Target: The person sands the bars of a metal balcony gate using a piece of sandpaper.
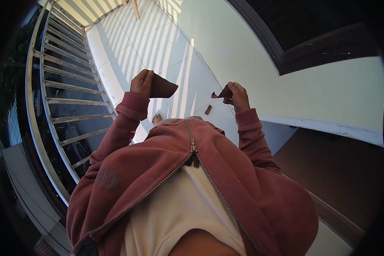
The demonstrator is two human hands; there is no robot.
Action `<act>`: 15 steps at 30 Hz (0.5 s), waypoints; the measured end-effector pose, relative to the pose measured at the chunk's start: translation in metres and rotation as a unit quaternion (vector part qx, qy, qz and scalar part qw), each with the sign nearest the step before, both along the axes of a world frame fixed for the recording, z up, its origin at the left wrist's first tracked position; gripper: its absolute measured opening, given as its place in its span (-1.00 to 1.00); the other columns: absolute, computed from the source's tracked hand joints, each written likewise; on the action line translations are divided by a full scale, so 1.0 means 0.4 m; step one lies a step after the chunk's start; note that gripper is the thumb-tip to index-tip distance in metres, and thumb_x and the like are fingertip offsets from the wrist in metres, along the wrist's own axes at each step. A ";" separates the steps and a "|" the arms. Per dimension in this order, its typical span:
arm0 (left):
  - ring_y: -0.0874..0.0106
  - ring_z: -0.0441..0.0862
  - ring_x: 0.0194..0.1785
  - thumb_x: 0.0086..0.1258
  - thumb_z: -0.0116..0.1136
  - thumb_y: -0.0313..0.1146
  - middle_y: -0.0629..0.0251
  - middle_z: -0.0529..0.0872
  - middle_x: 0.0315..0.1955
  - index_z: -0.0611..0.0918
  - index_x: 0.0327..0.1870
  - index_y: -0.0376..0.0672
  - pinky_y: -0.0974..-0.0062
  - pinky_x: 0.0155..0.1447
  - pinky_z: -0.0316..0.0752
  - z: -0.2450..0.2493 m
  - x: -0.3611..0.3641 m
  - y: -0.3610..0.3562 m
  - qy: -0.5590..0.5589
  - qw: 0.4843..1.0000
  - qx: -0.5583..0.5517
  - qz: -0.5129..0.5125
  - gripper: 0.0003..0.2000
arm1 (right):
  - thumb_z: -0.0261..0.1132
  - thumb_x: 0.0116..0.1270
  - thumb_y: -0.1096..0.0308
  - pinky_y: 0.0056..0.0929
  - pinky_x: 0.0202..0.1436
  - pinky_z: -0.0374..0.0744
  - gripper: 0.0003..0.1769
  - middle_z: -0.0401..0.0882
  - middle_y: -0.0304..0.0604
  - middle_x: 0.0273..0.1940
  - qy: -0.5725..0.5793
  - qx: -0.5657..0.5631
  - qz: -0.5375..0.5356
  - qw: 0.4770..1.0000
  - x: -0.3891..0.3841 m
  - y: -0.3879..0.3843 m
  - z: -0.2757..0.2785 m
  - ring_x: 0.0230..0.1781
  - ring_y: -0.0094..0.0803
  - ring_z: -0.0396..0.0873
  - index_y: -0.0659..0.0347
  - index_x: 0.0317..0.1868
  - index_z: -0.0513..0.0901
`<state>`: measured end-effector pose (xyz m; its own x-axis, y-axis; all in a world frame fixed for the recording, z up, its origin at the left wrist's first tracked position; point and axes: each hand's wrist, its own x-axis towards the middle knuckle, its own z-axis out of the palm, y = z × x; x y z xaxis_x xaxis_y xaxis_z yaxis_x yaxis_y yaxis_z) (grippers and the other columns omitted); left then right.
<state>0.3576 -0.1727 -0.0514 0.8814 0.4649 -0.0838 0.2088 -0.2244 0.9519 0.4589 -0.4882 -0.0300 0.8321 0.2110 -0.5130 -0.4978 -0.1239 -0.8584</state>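
Observation:
My left hand (141, 83) is closed, pinching one edge of a dark brown piece of sandpaper (163, 87) that sticks out to the right. On the other side, my right hand (239, 96) grips a smaller, curled piece of sandpaper (224, 92), its narrow end pointing left. A gap separates the two pieces, and both hands are held out in front of my body above the tiled floor. Below and left of my right hand, a small brown oblong piece (208, 109) lies on the floor.
A metal railing (74, 101) runs along the left. To the right is a pale wall (226, 47) with a dark-framed window (281, 59). A brown surface (324, 166) lies at the lower right. Striped sunlight falls across the floor (132, 34), and wooden legs (135, 9) stand at the far end.

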 end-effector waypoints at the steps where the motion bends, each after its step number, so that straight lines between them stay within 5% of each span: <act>1: 0.55 0.55 -0.40 0.40 -0.03 -0.23 0.26 0.64 -0.50 0.59 -0.23 -0.29 0.51 -0.25 0.45 -0.023 0.029 -0.044 0.022 1.000 -0.019 -0.006 -0.73 | 0.17 0.30 0.19 -0.61 -0.55 0.43 -0.77 0.51 -0.27 -0.60 -0.011 -0.006 -0.007 1.000 -0.013 -0.001 0.007 -0.66 -0.61 0.41 0.18 -0.39 0.54; 2: 0.49 0.59 -0.33 0.41 -0.05 -0.19 0.22 0.66 -0.45 0.58 -0.20 -0.27 0.48 -0.18 0.46 -0.059 0.061 -0.080 0.044 0.996 -0.051 -0.052 -0.71 | 0.17 0.30 0.19 -0.61 -0.55 0.43 -0.77 0.51 -0.27 -0.60 -0.008 -0.005 -0.015 1.000 -0.028 0.001 0.016 -0.66 -0.61 0.41 0.18 -0.39 0.54; 4: 0.10 0.48 0.09 0.35 -0.02 -0.01 -0.15 0.51 0.00 0.34 0.17 -0.41 0.33 0.18 0.35 -0.077 0.108 -0.202 0.036 0.995 0.000 -0.093 -0.41 | 0.26 0.24 0.24 -0.62 -0.55 0.39 -0.78 0.50 -0.30 -0.59 -0.088 -0.039 -0.034 0.995 -0.051 0.000 0.038 -0.65 -0.64 0.38 0.20 -0.45 0.52; 5: 0.03 0.34 0.22 0.32 -0.01 0.05 -0.25 0.38 0.12 0.21 0.25 -0.47 0.30 0.26 0.27 -0.074 0.120 -0.244 0.027 0.988 0.059 -0.141 -0.28 | 0.26 0.24 0.24 -0.62 -0.55 0.39 -0.78 0.50 -0.30 -0.59 -0.087 -0.042 -0.043 0.994 -0.061 -0.001 0.049 -0.65 -0.64 0.38 0.20 -0.45 0.52; 6: 0.09 0.32 0.25 0.28 0.08 0.01 -0.20 0.38 0.14 0.24 0.24 -0.45 0.30 0.26 0.26 -0.006 0.119 -0.287 0.020 0.981 0.002 -0.192 -0.28 | 0.29 0.21 0.26 -0.63 -0.56 0.36 -0.79 0.50 -0.30 -0.60 -0.111 -0.026 -0.054 0.992 -0.068 0.001 0.062 -0.65 -0.65 0.36 0.21 -0.46 0.53; 8: 0.25 0.43 0.17 0.28 0.16 -0.21 0.01 0.52 0.04 0.36 0.17 -0.38 0.39 0.28 0.27 0.045 0.114 -0.338 0.028 0.920 -0.166 -0.354 -0.47 | 0.32 0.18 0.28 -0.65 -0.57 0.33 -0.79 0.49 -0.31 -0.60 -0.136 -0.012 -0.065 0.989 -0.080 0.010 0.102 -0.65 -0.66 0.35 0.21 -0.48 0.53; 10: 0.35 0.59 -0.07 0.22 0.23 -0.32 0.14 0.65 -0.20 0.52 -0.03 -0.35 0.44 0.09 0.46 0.088 0.102 -0.351 0.109 0.864 -0.193 -0.452 -0.64 | 0.32 0.18 0.26 -0.63 -0.58 0.44 -0.76 0.55 -0.22 -0.56 -0.117 0.022 -0.073 0.990 -0.085 0.029 0.146 -0.63 -0.58 0.45 0.28 -0.45 0.55; 11: 0.47 0.63 -0.31 0.21 0.23 -0.36 0.24 0.68 -0.38 0.59 -0.17 -0.30 0.53 -0.19 0.56 0.112 0.079 -0.360 0.084 0.854 -0.353 -0.372 -0.76 | 0.29 0.21 0.27 -0.62 -0.42 0.48 -0.76 0.58 -0.19 -0.45 -0.101 0.061 -0.040 0.992 -0.067 0.010 0.105 -0.49 -0.55 0.51 0.31 -0.32 0.55; 12: 0.47 0.63 -0.31 0.21 0.23 -0.36 0.24 0.68 -0.38 0.59 -0.17 -0.30 0.53 -0.19 0.56 0.139 0.069 -0.355 0.079 0.858 -0.350 -0.366 -0.76 | 0.29 0.21 0.27 -0.62 -0.42 0.48 -0.76 0.58 -0.19 -0.45 -0.105 0.064 -0.032 0.992 -0.069 0.019 0.111 -0.49 -0.55 0.51 0.31 -0.32 0.55; 14: 0.52 0.63 -0.33 0.22 0.21 -0.37 0.24 0.68 -0.37 0.59 -0.16 -0.26 0.58 -0.33 0.57 0.186 0.058 -0.328 0.102 0.852 -0.421 -0.293 -0.78 | 0.25 0.23 0.31 -0.59 -0.25 0.48 -0.69 0.58 -0.19 -0.30 -0.119 0.304 -0.010 0.945 -0.093 0.047 0.129 -0.32 -0.55 0.50 0.34 -0.10 0.51; 15: 0.54 0.62 -0.39 0.23 0.18 -0.39 0.26 0.67 -0.41 0.59 -0.16 -0.27 0.61 -0.39 0.55 0.193 0.051 -0.318 0.078 0.847 -0.444 -0.282 -0.79 | 0.20 0.26 0.36 -0.58 -0.17 0.44 -0.59 0.55 -0.19 -0.19 -0.139 0.321 0.046 0.936 -0.103 0.062 0.124 -0.23 -0.57 0.46 0.34 0.09 0.42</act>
